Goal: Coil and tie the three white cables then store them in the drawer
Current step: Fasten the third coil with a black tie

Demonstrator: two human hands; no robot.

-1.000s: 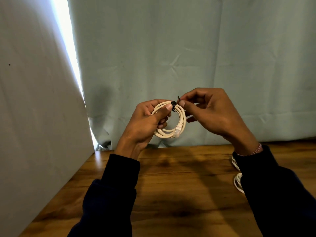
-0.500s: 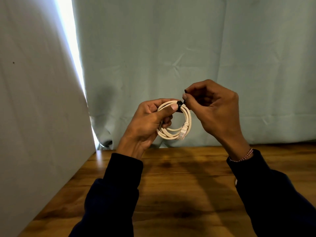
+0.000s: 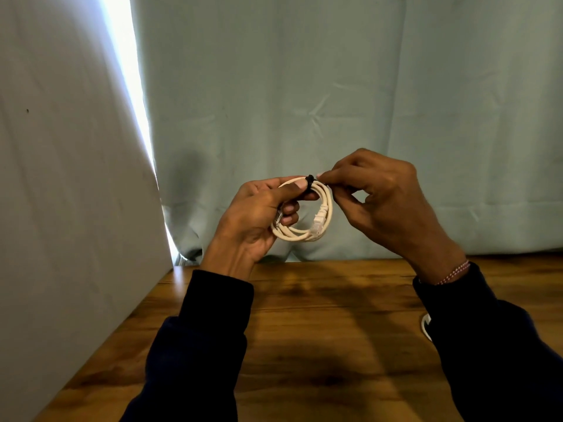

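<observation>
A coiled white cable (image 3: 325,208) with a clear plug hangs in the air above the wooden table (image 3: 329,330). My left hand (image 3: 259,217) grips the coil's left side, thumb pressed across its top. A black tie (image 3: 310,181) wraps the top of the coil. My right hand (image 3: 377,202) pinches the coil right next to that tie with thumb and forefinger. Part of another white cable (image 3: 426,325) lies on the table, mostly hidden behind my right sleeve. No drawer is in view.
A pale green curtain (image 3: 335,102) hangs behind the table's far edge. A white panel (image 3: 61,193) stands along the left side, with a bright gap of light between it and the curtain.
My right hand has come down from above the tie and now pinches beside it on the coil. The coil and my left hand have barely shifted.
</observation>
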